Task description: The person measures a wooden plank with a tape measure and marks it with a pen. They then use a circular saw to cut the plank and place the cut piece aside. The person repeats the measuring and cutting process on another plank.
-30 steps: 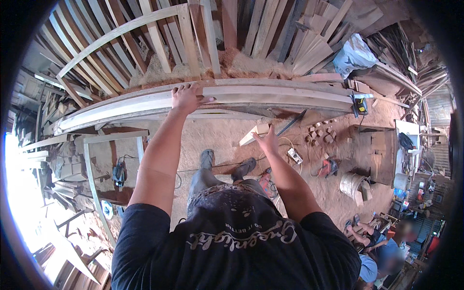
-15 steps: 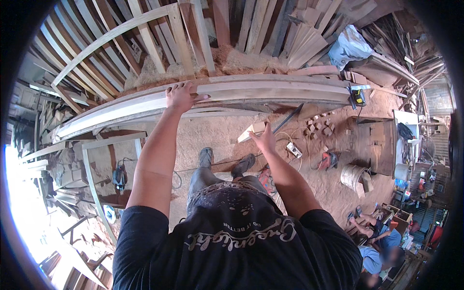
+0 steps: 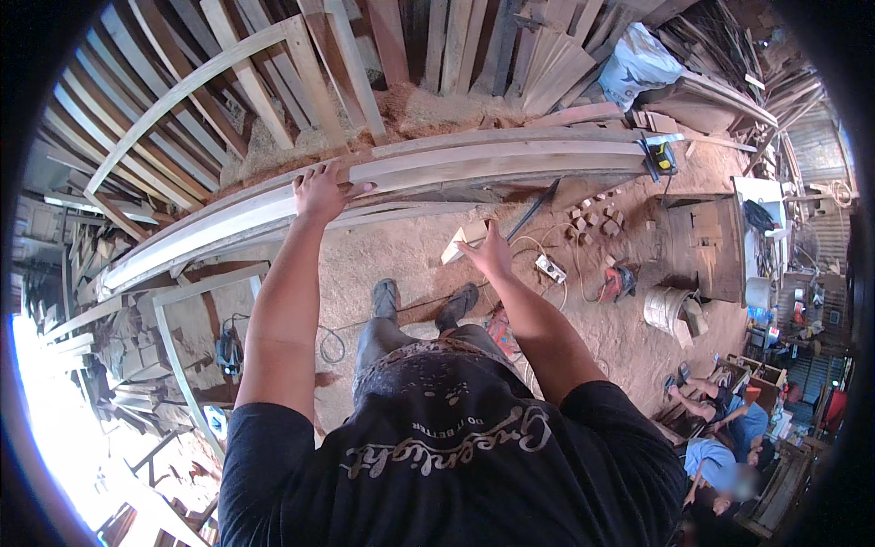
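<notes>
My left hand point(image 3: 319, 193) rests on a long pale board point(image 3: 419, 159) along the bench, fingers curled over it and thumb out to the side. My right hand point(image 3: 492, 251) grips a short pale wood piece point(image 3: 454, 246), held below and right of my left hand. Behind that piece a dark bar point(image 3: 540, 206) slants down from the bench edge. A yellow-and-black tool point(image 3: 663, 159) sits at the board's right end, with a cord hanging from it.
Timber lengths point(image 3: 223, 87) stand behind the bench. On the dusty floor lie wood blocks point(image 3: 597, 219), a power strip point(image 3: 550, 269), cords, a red tool point(image 3: 618, 283) and a bucket point(image 3: 665, 310). Co-workers point(image 3: 729, 438) sit at lower right. A wooden frame point(image 3: 164, 328) stands at left.
The view has shifted and tilted slightly, so the bench and both my hands appear a little further left. My hands keep their holds on the board and the short piece.
</notes>
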Tool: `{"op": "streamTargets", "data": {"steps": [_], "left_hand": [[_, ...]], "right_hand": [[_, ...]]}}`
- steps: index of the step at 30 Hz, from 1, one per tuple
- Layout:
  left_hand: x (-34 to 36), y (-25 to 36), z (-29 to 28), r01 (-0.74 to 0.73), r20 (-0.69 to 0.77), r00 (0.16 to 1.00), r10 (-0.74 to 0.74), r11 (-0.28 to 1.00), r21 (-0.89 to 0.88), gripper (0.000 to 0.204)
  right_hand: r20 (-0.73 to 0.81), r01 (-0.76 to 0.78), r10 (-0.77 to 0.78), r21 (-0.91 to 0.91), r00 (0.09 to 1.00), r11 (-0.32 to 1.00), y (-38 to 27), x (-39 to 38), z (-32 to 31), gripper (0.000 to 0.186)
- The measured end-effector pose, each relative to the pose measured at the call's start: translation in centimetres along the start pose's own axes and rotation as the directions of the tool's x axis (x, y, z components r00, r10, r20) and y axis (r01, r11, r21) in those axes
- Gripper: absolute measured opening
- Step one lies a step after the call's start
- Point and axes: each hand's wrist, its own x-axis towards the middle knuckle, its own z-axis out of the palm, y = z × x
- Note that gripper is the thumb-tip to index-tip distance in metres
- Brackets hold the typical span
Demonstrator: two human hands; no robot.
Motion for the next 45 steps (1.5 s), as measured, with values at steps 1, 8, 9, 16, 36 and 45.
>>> {"op": "streamTargets", "data": {"steps": [1, 8, 9, 16, 36, 45], "left_hand": [[-0.2, -0.1, -0.2, -0.013, -0.002, 1.0, 0.013, 1.0, -0.006, 0.109], [-0.4, -1.4, 2.3, -0.066, -0.155, 0.986, 0.069, 0.998, 0.02, 0.102], [-0.4, -1.3, 2.4, -0.069, -0.157, 0.985, 0.071, 0.997, 0.022, 0.101], [-1.3, -1.5, 3.3, -0.081, -0.187, 0.979, 0.082, 0.997, 0.014, 0.091], [-1.2, -2.0, 4.1, -0.126, -0.224, 0.966, 0.13, 0.992, 0.032, 0.076], [-0.7, -2.3, 4.0, -0.131, -0.202, 0.969, 0.143, 0.989, 0.076, 0.078]], "right_hand": [[0.006, -0.006, 0.006, -0.008, 1.0, 1.0, -0.1, 0.0, -0.2, 0.11], [0.021, -0.033, 0.034, -0.033, 0.999, 0.999, -0.2, 0.3, -0.7, 0.107], [0.009, -0.032, 0.033, -0.043, 0.999, 0.999, 0.0, 0.2, -0.6, 0.106], [0.033, -0.016, 0.016, 0.025, 0.999, 1.0, -0.7, 0.2, -1.0, 0.101], [0.017, -0.089, 0.087, 0.165, 0.996, 0.982, 0.2, -1.8, -0.3, 0.105], [-0.045, 0.041, -0.032, 0.216, 0.998, 0.976, 2.3, -2.0, 1.4, 0.099]]}}
